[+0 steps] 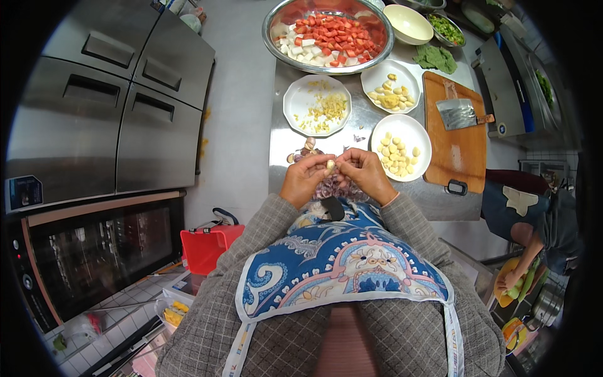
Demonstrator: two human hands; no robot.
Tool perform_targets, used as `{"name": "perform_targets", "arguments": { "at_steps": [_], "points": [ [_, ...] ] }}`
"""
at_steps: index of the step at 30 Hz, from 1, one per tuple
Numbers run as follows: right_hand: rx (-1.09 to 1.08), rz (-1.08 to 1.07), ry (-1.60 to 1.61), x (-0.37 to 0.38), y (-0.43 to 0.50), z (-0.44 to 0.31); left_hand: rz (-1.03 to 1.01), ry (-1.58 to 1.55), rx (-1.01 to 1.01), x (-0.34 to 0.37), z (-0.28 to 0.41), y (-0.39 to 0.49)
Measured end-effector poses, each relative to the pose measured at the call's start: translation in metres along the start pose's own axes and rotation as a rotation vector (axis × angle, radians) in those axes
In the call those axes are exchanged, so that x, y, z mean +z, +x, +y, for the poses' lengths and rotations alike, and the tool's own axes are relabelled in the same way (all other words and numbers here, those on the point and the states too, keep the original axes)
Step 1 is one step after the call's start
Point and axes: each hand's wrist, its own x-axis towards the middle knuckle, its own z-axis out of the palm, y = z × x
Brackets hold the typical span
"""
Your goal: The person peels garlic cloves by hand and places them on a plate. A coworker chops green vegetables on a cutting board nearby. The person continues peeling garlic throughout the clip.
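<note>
Between the fingertips of my left hand is a pale garlic clove. My right hand touches the same clove with thumb and forefinger. Purplish garlic skins lie under and below both hands. Unpeeled garlic cloves sit just beyond my left hand. To the right stands a white bowl of peeled garlic cloves. Behind it is a plate with more peeled cloves and a yellow lump. A many-sided white plate holds chopped yellowish bits.
A large steel bowl of red and white chunks stands at the back. On the right, a cleaver rests on a wooden cutting board. Another person works beyond it. A red bin is at lower left.
</note>
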Motion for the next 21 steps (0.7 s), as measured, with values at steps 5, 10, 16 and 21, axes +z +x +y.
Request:
{"name": "perform_targets", "arguments": {
  "at_steps": [5, 10, 16, 21],
  "points": [
    [-0.063, 0.039, -0.106, 0.004, 0.0, 0.002, 0.045, -0.047, -0.054, -0.004, -0.003, 0.0],
    [-0.098, 0.066, -0.229, 0.005, 0.0, 0.006, 0.043, 0.09, -0.109, -0.003, -0.001, -0.001],
    [-0.122, 0.111, -0.284, 0.002, 0.001, 0.006, -0.001, -0.047, -0.178, -0.001, 0.004, 0.0],
    [-0.197, 0.244, -0.358, 0.001, 0.004, 0.016, 0.029, -0.455, -0.225, -0.01, 0.0, 0.002]
  ]
}}
